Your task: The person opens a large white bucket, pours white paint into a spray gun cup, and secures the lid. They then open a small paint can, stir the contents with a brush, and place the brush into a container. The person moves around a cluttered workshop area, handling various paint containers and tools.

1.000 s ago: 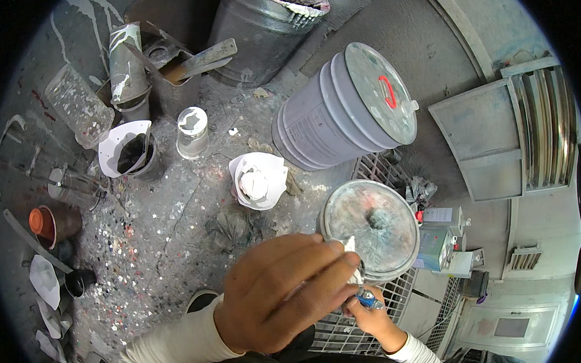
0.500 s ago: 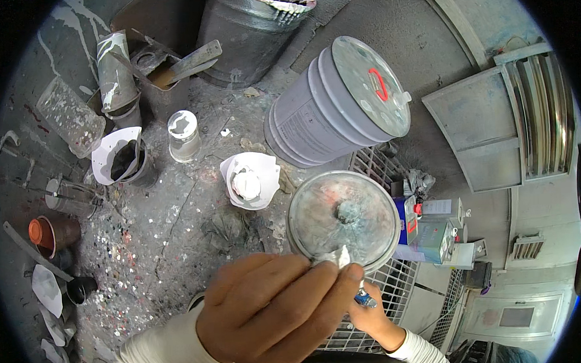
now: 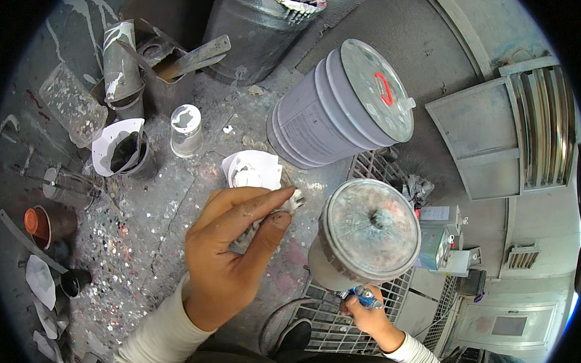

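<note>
Over metal grating (image 3: pixel 336 332) — lidded cup (image 3: pixel 369 233)

Silver slatted metal panel (image 3: pixel 547 128), small pale vent (image 3: pixel 523 258) below it, pale rectangular door (image 3: pixel 507 326) farther below, paint-flecked grey floor (image 3: pixel 140 217) left of the panel, white-streaked grey wall (image 3: pixel 72 43) far left

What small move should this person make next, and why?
Perhaps put down the white wad: the left hand pinches it, away from the lidded pot, while the right hand grips the blue tool by that pot. A free left hand might steady the pot.
</note>
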{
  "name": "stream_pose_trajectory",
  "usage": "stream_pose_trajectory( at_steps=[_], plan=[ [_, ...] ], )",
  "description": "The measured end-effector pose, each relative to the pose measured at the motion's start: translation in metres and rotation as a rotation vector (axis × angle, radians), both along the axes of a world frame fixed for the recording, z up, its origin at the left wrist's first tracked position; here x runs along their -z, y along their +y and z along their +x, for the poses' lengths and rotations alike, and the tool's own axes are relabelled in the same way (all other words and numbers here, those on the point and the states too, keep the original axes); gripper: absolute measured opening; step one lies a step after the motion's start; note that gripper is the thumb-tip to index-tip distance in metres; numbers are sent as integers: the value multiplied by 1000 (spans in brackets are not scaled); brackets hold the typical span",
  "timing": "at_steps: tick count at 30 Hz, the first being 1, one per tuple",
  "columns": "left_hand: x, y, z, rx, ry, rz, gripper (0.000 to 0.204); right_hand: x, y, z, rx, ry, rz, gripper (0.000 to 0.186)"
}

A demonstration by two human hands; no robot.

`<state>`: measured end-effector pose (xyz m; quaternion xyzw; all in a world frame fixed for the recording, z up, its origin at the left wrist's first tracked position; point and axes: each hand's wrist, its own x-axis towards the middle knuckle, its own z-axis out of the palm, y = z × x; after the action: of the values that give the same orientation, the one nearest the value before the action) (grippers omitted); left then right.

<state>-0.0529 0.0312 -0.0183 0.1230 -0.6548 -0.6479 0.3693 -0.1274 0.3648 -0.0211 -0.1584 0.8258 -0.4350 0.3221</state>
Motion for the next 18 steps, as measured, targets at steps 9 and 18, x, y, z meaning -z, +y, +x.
stream_pose_trajectory(
  at_steps=[9,18],
  plan=[
    [-20,24,-5,-11,102,-363,74,3,-4,5,77,24,-38,39],
    [-11,35,-2,-187,129,-457,56,4,-17,12,93,138,43,42]
  ],
)
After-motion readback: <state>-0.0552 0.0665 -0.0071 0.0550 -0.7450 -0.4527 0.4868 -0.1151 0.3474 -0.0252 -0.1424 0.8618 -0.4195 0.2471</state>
